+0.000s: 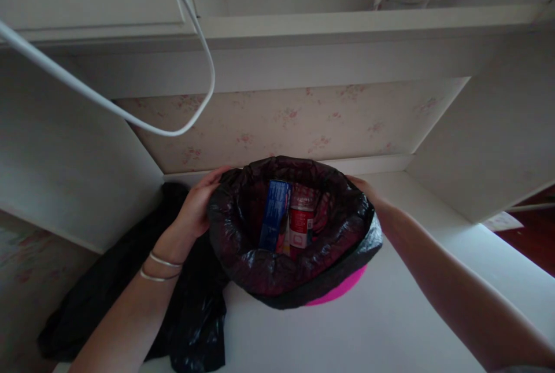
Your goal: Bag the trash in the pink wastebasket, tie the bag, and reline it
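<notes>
2 hands (203,202) (372,192) – on 1 blk-lined bin (340,290)

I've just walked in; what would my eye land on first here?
Most likely the pink bin with its black plastic liner, at the centre, in the grip of the left hand and right hand. Inside it, a blue box sits just left of a red-labelled container. Then the white cable, looping across the upper left.
</notes>
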### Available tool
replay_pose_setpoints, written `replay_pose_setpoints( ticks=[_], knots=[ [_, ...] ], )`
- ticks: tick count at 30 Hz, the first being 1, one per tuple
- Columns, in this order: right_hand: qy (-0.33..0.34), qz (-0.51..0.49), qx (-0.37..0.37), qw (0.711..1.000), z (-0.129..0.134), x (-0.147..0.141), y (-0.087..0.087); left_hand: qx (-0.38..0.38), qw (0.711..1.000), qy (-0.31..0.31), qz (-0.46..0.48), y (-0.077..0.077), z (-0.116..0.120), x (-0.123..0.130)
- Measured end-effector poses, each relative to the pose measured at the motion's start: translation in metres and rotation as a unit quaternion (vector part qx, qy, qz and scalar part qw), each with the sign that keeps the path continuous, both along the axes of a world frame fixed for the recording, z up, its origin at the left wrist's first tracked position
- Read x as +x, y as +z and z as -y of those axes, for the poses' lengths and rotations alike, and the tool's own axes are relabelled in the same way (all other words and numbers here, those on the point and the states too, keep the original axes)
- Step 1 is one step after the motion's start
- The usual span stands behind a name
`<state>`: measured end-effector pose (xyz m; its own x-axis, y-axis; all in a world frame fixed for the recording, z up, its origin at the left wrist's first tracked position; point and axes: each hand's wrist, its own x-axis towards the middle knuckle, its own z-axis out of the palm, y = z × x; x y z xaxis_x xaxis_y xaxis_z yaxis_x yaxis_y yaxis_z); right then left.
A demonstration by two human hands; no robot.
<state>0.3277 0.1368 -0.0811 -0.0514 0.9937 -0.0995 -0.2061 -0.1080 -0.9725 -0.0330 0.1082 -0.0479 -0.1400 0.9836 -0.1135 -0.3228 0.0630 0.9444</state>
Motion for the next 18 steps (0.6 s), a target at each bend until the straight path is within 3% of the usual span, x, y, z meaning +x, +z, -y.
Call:
replay_pose_setpoints(
  ticks=[6,11,18],
  knots=[
    [-0.002,0.02,0.035,0.999,-0.018,-0.005,0.023,0.046,0.998,0.009,-0.052,0.02,-0.01,0.009],
    [-0.043,0.034,0.073,0.996,-0.029,-0.007,0.043,0.13,0.984,-0.004,-0.118,0.025,-0.012,0.011],
    [-0.079,0.07,0.118,0.987,-0.039,-0.021,0.067,0.179,0.97,-0.039,-0.158,0.038,-0.023,0.014]
  ],
)
